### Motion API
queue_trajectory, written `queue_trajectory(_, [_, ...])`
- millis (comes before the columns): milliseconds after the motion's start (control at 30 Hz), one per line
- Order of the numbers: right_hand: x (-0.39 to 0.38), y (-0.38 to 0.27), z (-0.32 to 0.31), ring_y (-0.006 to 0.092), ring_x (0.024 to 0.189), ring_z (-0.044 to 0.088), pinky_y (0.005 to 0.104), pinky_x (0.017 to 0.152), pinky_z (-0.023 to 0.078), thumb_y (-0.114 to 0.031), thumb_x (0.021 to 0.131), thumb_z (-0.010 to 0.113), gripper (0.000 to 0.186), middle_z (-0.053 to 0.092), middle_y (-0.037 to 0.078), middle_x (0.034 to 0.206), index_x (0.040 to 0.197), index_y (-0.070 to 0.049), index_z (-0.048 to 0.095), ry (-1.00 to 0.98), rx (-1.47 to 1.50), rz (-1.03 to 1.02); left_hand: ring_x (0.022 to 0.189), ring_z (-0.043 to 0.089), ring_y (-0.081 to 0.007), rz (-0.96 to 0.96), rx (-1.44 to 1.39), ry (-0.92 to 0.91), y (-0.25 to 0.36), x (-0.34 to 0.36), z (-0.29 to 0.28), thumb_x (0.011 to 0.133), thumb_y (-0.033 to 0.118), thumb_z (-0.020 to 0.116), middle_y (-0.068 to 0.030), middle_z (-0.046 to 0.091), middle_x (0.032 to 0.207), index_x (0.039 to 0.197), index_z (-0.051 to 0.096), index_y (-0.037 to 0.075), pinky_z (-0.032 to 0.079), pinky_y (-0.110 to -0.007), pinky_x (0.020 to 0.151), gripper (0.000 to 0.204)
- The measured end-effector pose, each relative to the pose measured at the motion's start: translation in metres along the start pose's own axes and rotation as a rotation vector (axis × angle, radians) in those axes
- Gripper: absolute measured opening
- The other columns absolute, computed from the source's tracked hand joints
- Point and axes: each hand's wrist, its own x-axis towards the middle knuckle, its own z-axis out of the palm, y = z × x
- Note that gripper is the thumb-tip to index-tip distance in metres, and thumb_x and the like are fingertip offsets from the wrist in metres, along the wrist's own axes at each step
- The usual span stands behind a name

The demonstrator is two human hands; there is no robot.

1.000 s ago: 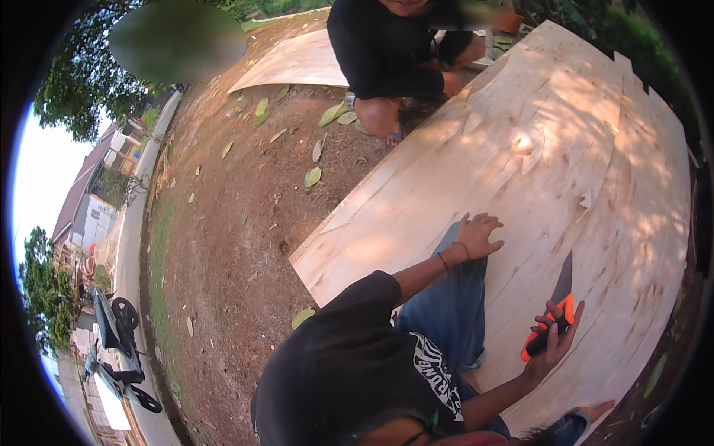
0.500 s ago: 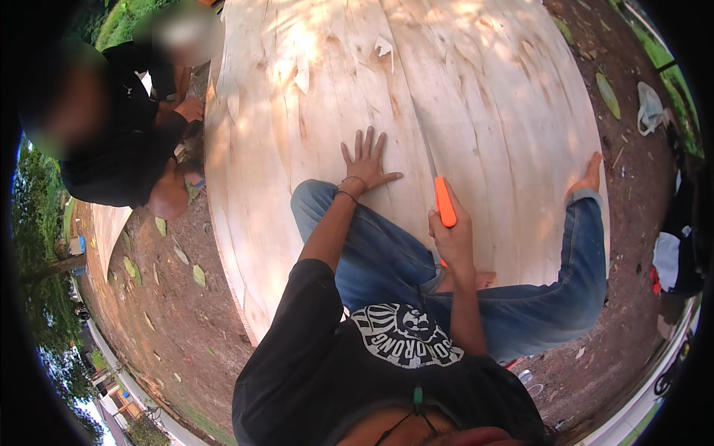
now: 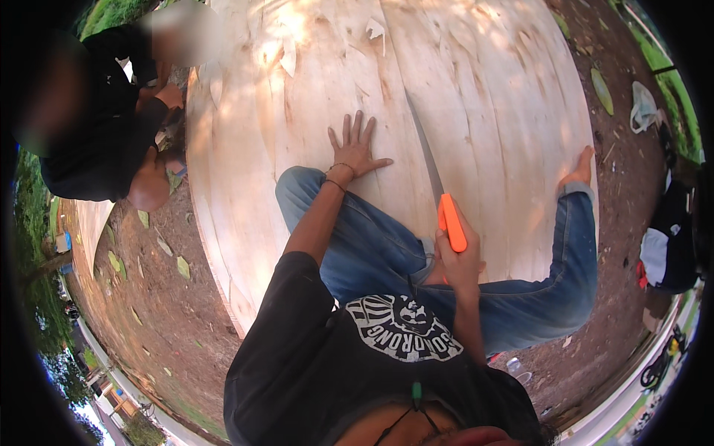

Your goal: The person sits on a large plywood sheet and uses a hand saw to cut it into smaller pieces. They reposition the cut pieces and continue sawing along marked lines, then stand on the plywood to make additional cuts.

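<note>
I sit on a large pale plywood sheet (image 3: 506, 126) with my legs bent. My left hand (image 3: 357, 149) lies spread flat on the wood beside my knee, holding nothing. My right hand (image 3: 457, 260) is closed on the orange handle of a hand saw (image 3: 452, 219), close to my lower body. The saw's long grey blade reaches forward from the handle over the sheet, a little to the right of my left hand; I cannot tell whether its teeth are in the wood.
A co-worker in black (image 3: 97, 160) crouches beyond the sheet's left edge. Another sheet (image 3: 85, 230) lies on the leaf-strewn dirt (image 3: 152, 297) at the left. At the right are a white plastic bag (image 3: 642, 104) and a black-and-white pile (image 3: 666, 245).
The view has swung round, bringing the co-worker to the left. My left hand has spread flat on the sheet. The saw has drawn back toward me since half a second ago.
</note>
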Motion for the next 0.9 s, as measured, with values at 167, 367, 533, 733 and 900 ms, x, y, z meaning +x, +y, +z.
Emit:
queue_trajectory(167, [-0.002, -0.005, -0.005, 0.0076, 0.058, 0.051, 0.0241, 0.053, 0.045, 0.005, 0.093, 0.055, 0.059, 0.056, 0.001, 0.075, 0.152, 0.003, 0.046, -0.006, -0.025, -0.018, 0.159, -0.011, -0.0378, 0.006, -0.008, 0.006, 0.0, 0.001, 0.001, 0.07, 0.088, 0.064, -0.0108, -0.002, 0.175, 0.167, 0.012, 0.021, -0.01, -0.076, 0.116, 0.13])
queue_trajectory(367, [0.006, -0.008, -0.008, 0.0078, 0.059, 0.052, 0.0242, 0.054, 0.046, 0.005, 0.093, 0.058, 0.061, 0.056, 0.001, 0.076, 0.153, 0.002, 0.045, -0.047, 0.021, 0.053, 0.159, -0.01, -0.038, 0.002, 0.002, 0.014, 0.001, -0.001, 0.001, 0.069, 0.089, 0.064, -0.0111, -0.001, 0.175, 0.167, 0.014, 0.021, -0.009, -0.076, 0.116, 0.13])
queue_trajectory(533, [0.002, 0.004, -0.006, 0.0083, 0.06, 0.054, 0.0243, 0.056, 0.047, 0.004, 0.093, 0.059, 0.063, 0.058, 0.002, 0.076, 0.154, 0.001, 0.044, -0.055, 0.034, 0.082, 0.159, -0.01, -0.0373, 0.0, -0.014, 0.005, -0.002, -0.006, -0.001, 0.069, 0.088, 0.064, -0.0113, 0.0, 0.175, 0.167, 0.015, 0.022, -0.009, -0.076, 0.116, 0.128])
queue_trajectory(733, [-0.002, 0.013, -0.004, 0.0111, 0.063, 0.057, 0.0274, 0.063, 0.051, -0.001, 0.092, 0.063, 0.066, 0.064, 0.009, 0.082, 0.155, -0.002, 0.043, -0.072, -0.041, 0.018, 0.159, -0.011, -0.0369, 0.015, -0.002, 0.013, 0.001, 0.002, -0.002, 0.072, 0.085, 0.066, -0.0108, 0.0, 0.175, 0.167, 0.016, 0.022, -0.009, -0.075, 0.117, 0.125])
queue_trajectory(900, [-0.005, 0.014, -0.002, 0.0241, 0.071, 0.066, 0.0345, 0.075, 0.054, -0.008, 0.091, 0.067, 0.07, 0.07, 0.018, 0.092, 0.156, -0.006, 0.042, -0.028, -0.187, -0.08, 0.16, -0.007, -0.0355, 0.041, -0.039, 0.037, -0.011, -0.002, 0.001, 0.083, 0.076, 0.065, -0.0093, -0.001, 0.175, 0.167, 0.015, 0.023, -0.007, -0.072, 0.118, 0.111])
